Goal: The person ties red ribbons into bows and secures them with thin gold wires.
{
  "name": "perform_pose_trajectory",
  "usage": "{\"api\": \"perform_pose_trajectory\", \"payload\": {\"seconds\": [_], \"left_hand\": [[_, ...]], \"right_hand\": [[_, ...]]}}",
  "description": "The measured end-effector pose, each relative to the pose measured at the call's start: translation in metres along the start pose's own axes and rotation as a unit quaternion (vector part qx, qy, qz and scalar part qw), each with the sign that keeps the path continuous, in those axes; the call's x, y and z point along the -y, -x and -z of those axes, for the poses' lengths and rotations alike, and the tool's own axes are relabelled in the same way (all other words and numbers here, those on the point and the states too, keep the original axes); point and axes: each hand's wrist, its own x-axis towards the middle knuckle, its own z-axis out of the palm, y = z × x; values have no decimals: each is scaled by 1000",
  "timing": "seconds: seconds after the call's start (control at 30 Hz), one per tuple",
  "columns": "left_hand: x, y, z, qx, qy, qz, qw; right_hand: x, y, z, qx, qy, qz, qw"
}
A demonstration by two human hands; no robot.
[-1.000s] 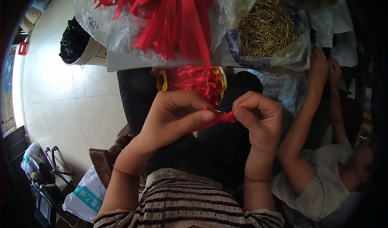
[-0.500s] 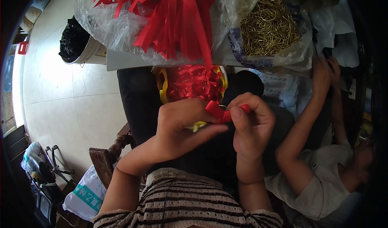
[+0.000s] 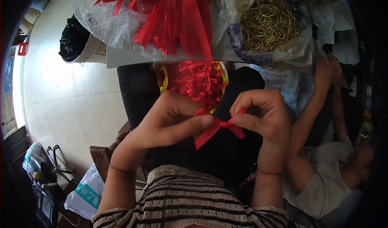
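Observation:
Between my hands, above my lap, is a small red ribbon bow (image 3: 221, 125) with a knot at its middle and tails hanging to either side. My left hand (image 3: 173, 120) pinches its left loop between thumb and fingers. On the other side my right hand (image 3: 262, 116) grips the right loop with thumb and curled forefinger. Just beyond, a yellow-lined container (image 3: 163, 82) holds a heap of red bows (image 3: 196, 82). Long red ribbon strips (image 3: 178, 23) lie on clear plastic at the table's near edge.
An open bag of thin gold wire pieces (image 3: 270, 21) sits on the grey table (image 3: 133, 58), at right. A co-worker's arms (image 3: 311, 102) reach in at the right. At left stand a white bucket (image 3: 92, 52) with a black bag and a wooden chair (image 3: 101, 157).
The red ribbon is now spread as a knotted bow with visible tails. My hands have moved apart, the right one shifting to the right, and the gold wire seen before no longer shows.

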Motion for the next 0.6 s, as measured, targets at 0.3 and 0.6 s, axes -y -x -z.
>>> {"api": "perform_pose_trajectory", "payload": {"seconds": [0.3,0.6], "left_hand": [[1,-3,-14,-128,54,28,990],[-3,0,-12,-92,-171,-29,981]], "right_hand": [[-21,-7,-13,-88,35,111,989],[-14,-3,-6,-76,101,86,988]]}}
